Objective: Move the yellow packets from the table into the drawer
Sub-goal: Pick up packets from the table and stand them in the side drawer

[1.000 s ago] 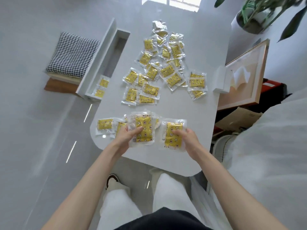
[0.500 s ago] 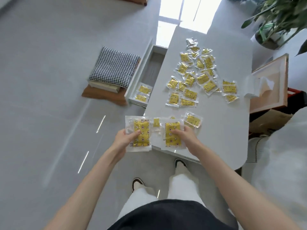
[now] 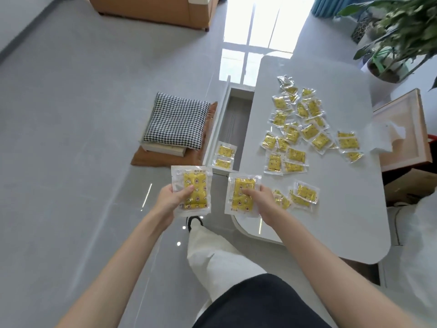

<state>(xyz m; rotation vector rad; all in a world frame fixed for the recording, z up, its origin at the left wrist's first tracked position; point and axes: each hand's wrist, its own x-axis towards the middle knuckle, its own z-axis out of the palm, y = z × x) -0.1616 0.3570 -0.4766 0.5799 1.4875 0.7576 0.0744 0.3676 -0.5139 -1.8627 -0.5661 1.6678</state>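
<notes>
From the head camera, the left hand (image 3: 172, 202) pinches a yellow packet (image 3: 195, 185) over open floor (image 3: 71, 138), the right hand (image 3: 262, 202) pinches a second packet (image 3: 240, 202) above the table (image 3: 331, 221) corner, just short of the open drawer (image 3: 223, 114), which holds two packets (image 3: 223, 157) at its near end, while loose packets (image 3: 300, 131) lie spread on the tabletop.

The yellow packets (image 3: 293, 133) are sealed in clear, glossy plastic film, crinkled at the edges and caught by glints of light; a yellow printed pouch is seen inside each. The table (image 3: 343, 209) is topped with a smooth, pale surface of satin finish, faintly mirrored at its near edge. The drawer (image 3: 218, 119) is walled in smooth white board. The floor (image 3: 82, 114) is laid in polished grey tile, in which window light is reflected. The cushion (image 3: 177, 121) is covered in woven houndstooth cloth. The frame (image 3: 399, 107) is made of pale wood
</notes>
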